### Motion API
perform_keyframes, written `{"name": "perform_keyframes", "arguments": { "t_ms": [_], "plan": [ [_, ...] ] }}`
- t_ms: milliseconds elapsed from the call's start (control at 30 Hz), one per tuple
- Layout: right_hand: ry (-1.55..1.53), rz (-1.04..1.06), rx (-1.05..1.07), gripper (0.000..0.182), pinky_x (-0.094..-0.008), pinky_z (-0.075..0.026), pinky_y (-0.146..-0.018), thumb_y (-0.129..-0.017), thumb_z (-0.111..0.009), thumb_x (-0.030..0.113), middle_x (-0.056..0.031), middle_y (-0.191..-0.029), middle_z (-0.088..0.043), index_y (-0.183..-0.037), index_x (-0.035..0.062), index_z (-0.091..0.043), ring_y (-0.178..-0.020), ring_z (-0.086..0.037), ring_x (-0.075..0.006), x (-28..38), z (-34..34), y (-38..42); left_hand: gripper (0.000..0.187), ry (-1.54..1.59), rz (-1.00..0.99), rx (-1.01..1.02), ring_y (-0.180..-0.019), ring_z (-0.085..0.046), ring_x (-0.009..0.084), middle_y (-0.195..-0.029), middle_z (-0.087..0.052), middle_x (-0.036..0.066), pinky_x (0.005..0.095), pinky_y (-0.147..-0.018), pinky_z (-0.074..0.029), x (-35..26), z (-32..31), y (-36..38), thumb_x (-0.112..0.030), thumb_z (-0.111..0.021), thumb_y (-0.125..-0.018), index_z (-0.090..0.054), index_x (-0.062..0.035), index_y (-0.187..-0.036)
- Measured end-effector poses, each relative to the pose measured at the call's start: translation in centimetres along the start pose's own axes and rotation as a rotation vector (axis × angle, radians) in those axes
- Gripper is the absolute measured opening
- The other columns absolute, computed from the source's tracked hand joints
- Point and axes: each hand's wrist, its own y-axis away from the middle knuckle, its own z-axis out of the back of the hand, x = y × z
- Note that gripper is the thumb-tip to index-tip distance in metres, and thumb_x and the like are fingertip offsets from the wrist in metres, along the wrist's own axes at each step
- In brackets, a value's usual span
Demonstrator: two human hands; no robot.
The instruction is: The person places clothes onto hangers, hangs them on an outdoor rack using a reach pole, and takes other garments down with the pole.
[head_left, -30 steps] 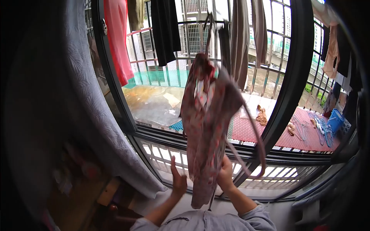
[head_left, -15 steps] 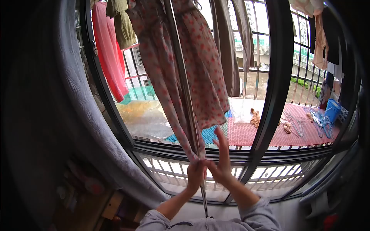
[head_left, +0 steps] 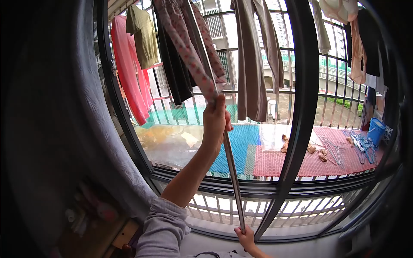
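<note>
My left hand (head_left: pixel 215 122) is raised and closed around a long metal pole (head_left: pixel 230 165), pinching the hem of a pink floral dress (head_left: pixel 189 47) against it. The dress hangs from high up near the window, along the pole's upper part. My right hand (head_left: pixel 247 238) grips the pole's lower end at the bottom of the view. The pole slants up and to the left.
Behind the barred window (head_left: pixel 301 107) hang a red garment (head_left: pixel 129 81), an olive shirt (head_left: pixel 144 36), a dark garment (head_left: pixel 174 77) and a taupe one (head_left: pixel 251 64). A grey curtain (head_left: pixel 73 129) is on the left. Outside lie red and blue mats (head_left: pixel 275 152), wire hangers (head_left: pixel 344 146) and a blue bucket (head_left: pixel 377 130).
My left hand has risen along the pole with the dress hem, my right hand has dropped to the pole's bottom end, and the dress has gone higher and gathered narrower.
</note>
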Motion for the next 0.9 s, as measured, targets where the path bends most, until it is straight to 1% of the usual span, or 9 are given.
{"name": "perform_keyframes", "arguments": {
  "t_ms": [33,67,167,233,300,467,600,767,900],
  "plan": [
    [-0.028,0.032,-0.016,0.021,-0.0228,-0.038,-0.05,-0.078,-0.066,0.014,0.0012,-0.059,-0.048,-0.091,0.0021,-0.056,-0.054,-0.044,-0.0067,1.1,-0.2,-0.5,0.034,0.013,-0.117,0.045,-0.034,-0.041,0.0089,-0.051,-0.045,-0.001,0.0239,-0.037,-0.04,0.1,-0.1,-1.4,-0.042,-0.051,-0.089,-0.046,-0.0088,-0.082],
    [-0.054,0.066,-0.033,0.021,-0.023,-0.037,-0.049,-0.078,-0.066,0.015,0.0016,-0.057,-0.045,-0.092,0.0024,-0.056,-0.053,-0.041,-0.0069,2.4,-0.3,-1.8,0.038,-0.014,-0.155,0.057,-0.045,-0.052,0.0114,-0.069,-0.055,0.005,0.0246,-0.044,-0.045,0.2,0.0,-2.7,-0.042,-0.051,-0.088,-0.047,-0.0063,-0.099],
    [-0.085,0.182,-0.047,0.032,-0.0227,-0.033,-0.047,-0.079,-0.065,0.013,0.004,-0.057,-0.036,-0.107,0.0033,-0.055,-0.053,-0.035,-0.0064,8.1,-0.3,-6.2,0.046,-0.103,-0.143,0.059,-0.077,-0.061,0.0191,-0.101,-0.054,0.012,0.0279,-0.062,-0.049,-0.6,-1.2,-2.3,-0.04,-0.053,-0.087,-0.041,-0.0074,-0.117],
    [-0.234,0.24,0.011,0.054,-0.0201,-0.031,-0.048,-0.083,-0.059,0.007,0.0049,-0.063,-0.037,-0.132,0.0045,-0.037,-0.055,-0.033,-0.0045,12.8,0.3,-8.7,0.053,-0.158,-0.095,0.046,-0.078,-0.06,0.0195,-0.1,-0.054,0.013,0.0285,-0.062,-0.049,1.0,-1.1,-1.6,-0.031,-0.052,-0.089,-0.03,-0.0054,-0.13],
    [-0.339,0.33,0.029,0.054,-0.02,-0.031,-0.049,-0.085,-0.053,0.003,0.0049,-0.064,-0.038,-0.135,0.0034,-0.032,-0.055,-0.033,-0.0047,15.9,0.8,-11.8,0.061,-0.215,-0.054,0.112,-0.076,-0.061,0.0187,-0.1,-0.053,0.015,0.0284,-0.059,-0.049,3.2,-0.6,-0.9,-0.025,-0.05,-0.09,-0.018,-0.0035,-0.137],
    [-0.364,0.373,0.074,0.053,-0.0211,-0.038,-0.063,-0.086,-0.05,0.004,-0.0013,-0.083,-0.047,-0.135,0.0026,-0.03,-0.069,-0.042,-0.0067,20.1,2.6,-18.5,0.05,-0.103,0.019,0.199,-0.061,-0.06,0.0159,-0.093,-0.057,0.013,0.0291,-0.056,-0.051,5.9,-1.6,0.0,-0.019,-0.044,-0.093,-0.022,-0.0084,-0.136],
    [-0.449,0.365,0.113,0.045,-0.0164,-0.031,-0.041,-0.09,-0.048,0.007,0.0049,-0.066,-0.041,-0.133,0.0069,-0.034,-0.05,-0.038,-0.0016,21.9,3.0,-21.7,0.047,-0.088,-0.017,0.137,-0.058,-0.058,0.014,-0.092,-0.057,0.014,0.0289,-0.051,-0.05,6.7,-2.3,-3.7,-0.017,-0.043,-0.093,-0.024,-0.0089,-0.136],
    [-0.534,0.336,0.132,0.045,-0.0168,-0.03,-0.04,-0.089,-0.052,0.01,0.0065,-0.065,-0.04,-0.132,0.0081,-0.038,-0.048,-0.036,-0.0014,23.5,3.1,-24.3,0.05,-0.024,-0.041,0.165,-0.051,-0.054,0.0118,-0.086,-0.055,0.01,0.0262,-0.044,-0.046,6.3,-2.6,-6.9,-0.012,-0.043,-0.092,-0.023,-0.0092,-0.137],
    [-0.498,0.329,0.111,0.045,-0.0169,-0.03,-0.035,-0.091,-0.05,0.011,0.0046,-0.061,-0.041,-0.132,0.0068,-0.034,-0.043,-0.037,-0.0018,23.3,2.9,-24.1,0.045,-0.01,-0.028,0.219,-0.056,-0.058,0.0143,-0.088,-0.056,0.012,0.0288,-0.048,-0.051,7.5,-1.7,-7.1,-0.018,-0.043,-0.093,-0.026,-0.0107,-0.134]
  ]
}}
